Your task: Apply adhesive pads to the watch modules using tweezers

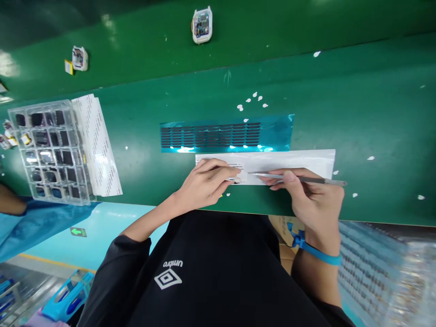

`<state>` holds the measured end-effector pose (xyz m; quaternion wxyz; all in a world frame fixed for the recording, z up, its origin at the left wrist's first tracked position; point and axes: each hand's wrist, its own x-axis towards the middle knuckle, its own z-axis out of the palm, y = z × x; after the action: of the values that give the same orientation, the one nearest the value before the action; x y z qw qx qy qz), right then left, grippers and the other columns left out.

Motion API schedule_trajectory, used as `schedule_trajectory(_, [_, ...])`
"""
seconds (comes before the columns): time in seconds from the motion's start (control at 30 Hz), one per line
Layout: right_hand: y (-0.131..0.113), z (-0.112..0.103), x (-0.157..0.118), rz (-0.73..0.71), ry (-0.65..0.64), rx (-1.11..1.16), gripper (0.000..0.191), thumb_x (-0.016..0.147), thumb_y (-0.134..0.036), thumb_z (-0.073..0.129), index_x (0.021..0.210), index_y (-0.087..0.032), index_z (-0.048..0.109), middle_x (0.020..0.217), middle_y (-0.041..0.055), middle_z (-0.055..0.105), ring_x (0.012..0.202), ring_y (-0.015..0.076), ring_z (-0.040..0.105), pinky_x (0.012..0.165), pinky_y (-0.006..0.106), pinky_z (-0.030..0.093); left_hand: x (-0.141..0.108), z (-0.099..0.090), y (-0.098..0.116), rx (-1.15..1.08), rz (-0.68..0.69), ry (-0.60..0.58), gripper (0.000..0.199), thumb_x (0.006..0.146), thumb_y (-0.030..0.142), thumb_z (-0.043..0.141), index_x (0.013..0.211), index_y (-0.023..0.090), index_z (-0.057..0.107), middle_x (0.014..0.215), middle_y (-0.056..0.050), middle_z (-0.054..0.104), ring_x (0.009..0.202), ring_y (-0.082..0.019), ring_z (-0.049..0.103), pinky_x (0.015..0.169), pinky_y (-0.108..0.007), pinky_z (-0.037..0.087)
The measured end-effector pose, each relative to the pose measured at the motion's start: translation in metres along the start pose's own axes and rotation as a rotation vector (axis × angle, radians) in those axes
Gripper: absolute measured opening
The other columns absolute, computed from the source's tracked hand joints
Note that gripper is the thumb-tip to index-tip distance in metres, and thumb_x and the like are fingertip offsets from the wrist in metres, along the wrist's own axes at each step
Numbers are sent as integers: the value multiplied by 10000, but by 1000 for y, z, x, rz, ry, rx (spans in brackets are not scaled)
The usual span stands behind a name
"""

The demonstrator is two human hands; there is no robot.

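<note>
My right hand [315,193] grips a pair of metal tweezers [327,181], their tips pointing left over a white sheet of labels [289,159]. Opposite the tips, my left hand [207,181] is closed at the sheet's left part, fingers pinching a small white piece [235,180] that looks like a watch case. Most of that piece is hidden by the fingers, and a bit of yellow shows below them. Just beyond the sheet lies a blue film strip [277,131] with rows of thin dark pieces.
A clear compartment tray [80,152] of dark watch parts stands left, beside printed white sheets [98,154]. Open white watch cases [202,26] with circuit boards lie at the back. Small white stickers [255,95] are scattered about. A co-worker's arm [12,200] shows at the left edge.
</note>
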<state>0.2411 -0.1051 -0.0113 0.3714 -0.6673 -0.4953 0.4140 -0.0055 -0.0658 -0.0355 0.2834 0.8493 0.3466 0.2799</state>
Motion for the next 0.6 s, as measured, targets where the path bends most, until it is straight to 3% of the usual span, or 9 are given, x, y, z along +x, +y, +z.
schedule_trajectory(0.23, [0,-3,1,4,-44,93,173,932,-403,744,898,-267,846,795,39,808,662,211,764,654,341,668,1,0,-1,-13,-2,1,227,1043,159,525,1227,172,657,1070,-53,781,1098,-189,687,903,-336,509])
schedule_trajectory(0.4, [-1,1,3,-47,94,257,161,919,-403,769,872,-267,842,725,35,785,600,228,756,587,347,649,2,-1,1,-62,0,16,209,1047,164,519,1177,166,683,1060,-82,787,1094,-210,719,894,-356,537])
schedule_trajectory(0.5, [-12,9,3,-87,160,314,159,924,-394,761,878,-263,838,729,28,780,590,230,751,583,368,647,7,-6,11,-302,-114,92,129,1039,206,576,1097,182,689,963,-49,805,872,-167,770,820,-315,590])
schedule_trajectory(0.6, [-27,21,3,-141,189,361,165,933,-375,749,871,-245,830,702,21,765,590,240,753,574,389,653,17,-12,23,-632,-331,175,106,1014,254,655,1077,172,679,899,-13,791,605,-87,736,601,-198,576])
